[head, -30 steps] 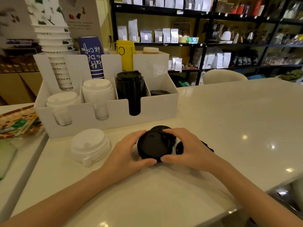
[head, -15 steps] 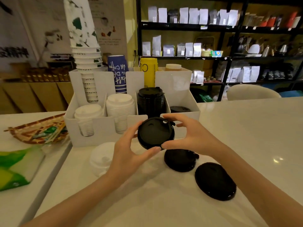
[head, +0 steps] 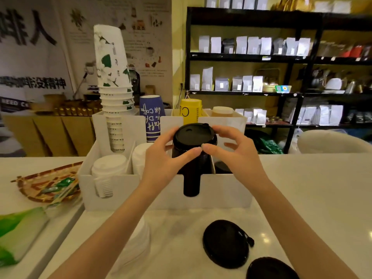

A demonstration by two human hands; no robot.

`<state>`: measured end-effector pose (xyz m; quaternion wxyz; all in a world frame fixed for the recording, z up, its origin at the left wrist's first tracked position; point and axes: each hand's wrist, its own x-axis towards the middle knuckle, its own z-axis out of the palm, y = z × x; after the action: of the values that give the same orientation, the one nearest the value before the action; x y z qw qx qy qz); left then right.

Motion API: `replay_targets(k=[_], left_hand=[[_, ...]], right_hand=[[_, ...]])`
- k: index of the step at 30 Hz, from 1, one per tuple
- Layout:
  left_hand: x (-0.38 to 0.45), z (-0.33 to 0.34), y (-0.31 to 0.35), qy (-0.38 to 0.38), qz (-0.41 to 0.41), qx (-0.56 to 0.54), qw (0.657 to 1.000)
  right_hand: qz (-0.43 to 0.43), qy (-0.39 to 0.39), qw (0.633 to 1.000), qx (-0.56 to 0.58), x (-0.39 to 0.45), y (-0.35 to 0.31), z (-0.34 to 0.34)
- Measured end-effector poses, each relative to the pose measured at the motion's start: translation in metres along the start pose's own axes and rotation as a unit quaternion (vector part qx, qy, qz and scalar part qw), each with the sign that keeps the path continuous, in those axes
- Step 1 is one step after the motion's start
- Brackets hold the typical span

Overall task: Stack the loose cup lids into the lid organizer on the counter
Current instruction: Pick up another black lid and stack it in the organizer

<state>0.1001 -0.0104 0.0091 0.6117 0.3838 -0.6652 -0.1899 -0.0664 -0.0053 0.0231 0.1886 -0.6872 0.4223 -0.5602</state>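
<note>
Both hands meet over the white plastic lid organizer (head: 221, 190) on the pale counter (head: 312, 188); the left hand (head: 161, 164) and right hand (head: 237, 156) pinch the round black plastic cup lid (head: 194, 135) by its rim, sitting on top of the tall stack of black lids (head: 191, 178) in its compartment; whether it is fully seated I cannot tell; still loose near the front edge are two black lids (head: 224, 243) and a pile of white lids (head: 138, 244), so the job looks roughly half done.

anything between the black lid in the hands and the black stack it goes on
Nothing visible. Both hands, left and right, hold the black lid right atop the black stack in the organizer; no gap shows.
</note>
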Motion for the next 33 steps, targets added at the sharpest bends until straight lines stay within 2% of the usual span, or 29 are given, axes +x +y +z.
replay_targets(k=[3,8,15,18,24,28,33], left_hand=[[0.016,0.005,-0.011,-0.016,-0.034,0.001,0.999],[0.028,0.008,-0.031,-0.026,-0.086,0.012,0.996],[0.030,0.016,-0.036,-0.014,-0.057,0.089,0.994],[0.034,0.015,-0.037,-0.021,-0.058,0.113,0.992],[0.036,0.011,-0.036,-0.060,-0.086,0.083,0.991],[0.038,0.007,-0.037,-0.099,-0.126,0.058,0.985],[0.035,0.007,-0.038,-0.114,-0.117,0.066,0.984]], right_hand=[[0.021,0.005,1.000,0.020,0.008,0.011,0.009],[0.085,-0.069,0.989,0.101,0.018,0.025,0.020],[0.124,-0.098,0.980,0.118,0.020,0.042,0.022],[0.108,-0.106,0.982,0.115,0.019,0.045,0.021],[0.077,-0.115,0.985,0.103,0.018,0.043,0.022],[0.041,-0.106,0.992,0.062,0.017,0.041,0.023],[0.013,-0.097,0.995,0.016,0.016,0.043,0.025]])
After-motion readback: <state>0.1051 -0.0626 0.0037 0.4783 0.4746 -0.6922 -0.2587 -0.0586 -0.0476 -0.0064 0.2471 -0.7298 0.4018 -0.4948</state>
